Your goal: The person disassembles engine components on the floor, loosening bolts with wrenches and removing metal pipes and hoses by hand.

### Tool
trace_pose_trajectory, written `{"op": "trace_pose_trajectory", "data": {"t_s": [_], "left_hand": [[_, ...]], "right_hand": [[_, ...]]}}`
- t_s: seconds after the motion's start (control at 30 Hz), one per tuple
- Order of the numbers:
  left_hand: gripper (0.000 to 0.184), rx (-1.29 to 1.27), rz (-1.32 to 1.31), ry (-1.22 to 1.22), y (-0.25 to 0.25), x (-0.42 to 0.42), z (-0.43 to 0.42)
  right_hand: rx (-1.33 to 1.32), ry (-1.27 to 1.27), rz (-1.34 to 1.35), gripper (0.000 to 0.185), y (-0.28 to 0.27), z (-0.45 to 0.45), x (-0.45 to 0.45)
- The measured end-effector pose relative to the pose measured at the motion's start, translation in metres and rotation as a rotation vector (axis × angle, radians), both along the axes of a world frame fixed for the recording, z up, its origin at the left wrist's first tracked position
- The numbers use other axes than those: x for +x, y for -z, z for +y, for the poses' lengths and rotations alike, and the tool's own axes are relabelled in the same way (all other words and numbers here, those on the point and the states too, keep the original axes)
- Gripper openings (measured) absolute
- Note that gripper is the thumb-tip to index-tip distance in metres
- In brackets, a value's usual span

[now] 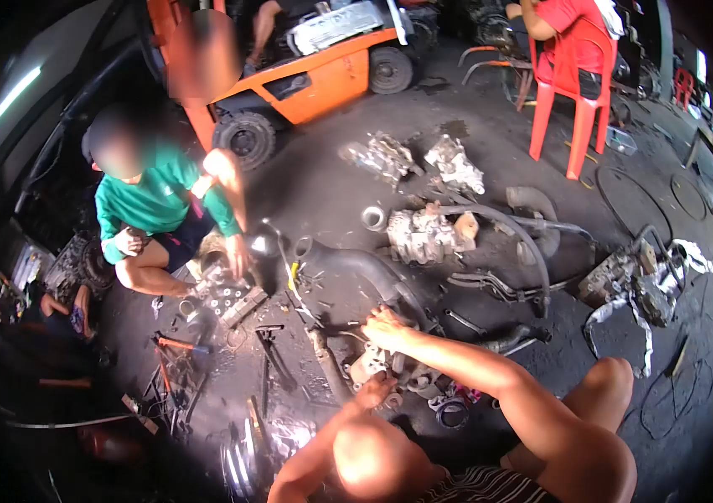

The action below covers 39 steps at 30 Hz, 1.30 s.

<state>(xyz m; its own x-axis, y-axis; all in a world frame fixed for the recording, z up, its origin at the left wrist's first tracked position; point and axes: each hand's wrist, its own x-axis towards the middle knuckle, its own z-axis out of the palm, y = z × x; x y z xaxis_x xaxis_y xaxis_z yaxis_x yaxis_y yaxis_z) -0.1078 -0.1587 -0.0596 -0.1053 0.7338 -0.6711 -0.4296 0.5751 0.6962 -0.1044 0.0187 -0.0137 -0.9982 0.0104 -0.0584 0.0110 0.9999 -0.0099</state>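
The pale metal part (368, 365) lies between the left hand (375, 391), at its near edge, and right hand (388, 329), just beyond — whether either grip is closed, I cannot tell.

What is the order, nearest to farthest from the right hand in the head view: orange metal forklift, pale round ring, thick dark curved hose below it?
1. Thick dark curved hose: just ahead.
2. Pale round ring: past the hose.
3. Orange metal forklift: far back, leftward.

I can read no text, label, brand, number or sign on anything around me here.
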Motion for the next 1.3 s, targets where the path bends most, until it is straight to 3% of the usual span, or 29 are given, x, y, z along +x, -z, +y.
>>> {"op": "trace_pose_trajectory", "data": {"t_s": [0.1,0.17,0.27,0.3,0.33,0.4,0.43,0.47,0.5,0.53,0.57,0.63,0.7,0.77,0.83,0.9,0.93,0.97,1.03,1.07,1.1,1.13,1.17,1.3], "left_hand": [[0.051,0.02,0.096,0.001,-0.011,0.003,0.0],[0.051,-0.065,0.45,-0.006,-0.031,0.012,-0.002],[0.062,0.006,0.313,0.001,-0.033,0.013,-0.009],[0.071,-0.033,0.247,0.039,-0.07,0.013,-0.009],[0.068,-0.02,0.436,0.029,-0.062,0.007,-0.013],[0.066,0.283,0.278,-0.011,-0.03,-0.031,-0.031],[0.06,0.13,0.309,0.15,-0.099,-0.042,-0.03],[0.056,0.219,0.525,0.217,-0.095,-0.066,-0.033],[0.049,0.219,0.66,0.09,-0.13,-0.067,-0.036],[0.047,0.223,0.336,0.136,-0.139,-0.091,-0.038],[0.042,0.454,0.097,-0.052,-0.157,-0.096,-0.04],[0.04,0.514,0.161,-0.38,-0.135,-0.112,-0.021],[0.042,0.426,0.623,-0.044,-0.105,-0.12,0.01],[0.048,0.342,1.34,0.31,-0.071,-0.11,0.041],[0.047,0.462,1.64,0.285,-0.012,-0.096,0.063],[0.045,0.533,1.453,0.361,0.011,-0.089,0.081],[0.04,0.33,1.291,0.433,-0.014,-0.075,0.081],[0.034,0.443,1.448,0.347,0.013,-0.077,0.087],[0.033,0.23,1.512,0.528,-0.022,-0.072,0.09],[0.034,0.251,1.488,0.561,-0.012,-0.083,0.095],[0.031,0.101,1.505,0.624,-0.033,-0.079,0.098],[0.027,0.021,1.749,0.971,-0.027,-0.083,0.107],[0.023,0.049,1.788,1.105,-0.036,-0.082,0.11],[0.024,0.374,1.947,1.26,-0.023,-0.103,0.124]], "right_hand": [[0.144,-0.085,-0.12,0.018,-0.01,0.004,0.012],[0.202,-0.09,-0.073,0.018,0.003,0.002,0.006],[0.166,-0.086,-0.111,0.02,0.005,0.002,0.003],[0.145,-0.098,-0.079,0.021,-0.009,0.0,0.007],[0.113,-0.114,-0.178,0.028,-0.014,-0.001,0.009],[-0.059,-0.248,-0.148,0.023,-0.038,-0.001,0.024],[-0.163,-0.33,-0.202,0.02,-0.056,0.0,0.027],[-0.327,-0.286,-0.166,0.018,-0.056,-0.001,0.028],[-0.451,-0.403,0.053,0.021,-0.061,0.004,0.028],[-0.568,-0.335,0.004,0.023,-0.081,0.006,0.03],[-0.688,-0.26,-0.045,0.024,-0.106,0.008,0.037],[-0.792,-0.145,-0.014,0.026,-0.144,0.019,0.057],[-0.775,-0.04,0.012,0.028,-0.169,0.041,0.083],[-0.58,0.131,-0.085,0.03,-0.179,0.071,0.112],[-0.445,0.184,-0.054,0.033,-0.159,0.105,0.149],[-0.472,0.371,-0.079,0.037,-0.123,0.133,0.193],[-0.479,0.419,-0.025,0.039,-0.09,0.149,0.22],[-0.485,0.466,0.028,0.041,-0.054,0.164,0.242],[-0.435,0.607,0.042,0.041,0.001,0.18,0.282],[-0.445,0.657,-0.001,0.036,0.006,0.175,0.297],[-0.521,0.659,-0.054,0.031,0.002,0.171,0.311],[-0.495,0.644,-0.086,0.03,0.003,0.168,0.323],[-0.53,0.648,-0.109,0.029,0.006,0.167,0.332],[-0.518,0.587,-0.141,0.028,0.007,0.165,0.35]]}}
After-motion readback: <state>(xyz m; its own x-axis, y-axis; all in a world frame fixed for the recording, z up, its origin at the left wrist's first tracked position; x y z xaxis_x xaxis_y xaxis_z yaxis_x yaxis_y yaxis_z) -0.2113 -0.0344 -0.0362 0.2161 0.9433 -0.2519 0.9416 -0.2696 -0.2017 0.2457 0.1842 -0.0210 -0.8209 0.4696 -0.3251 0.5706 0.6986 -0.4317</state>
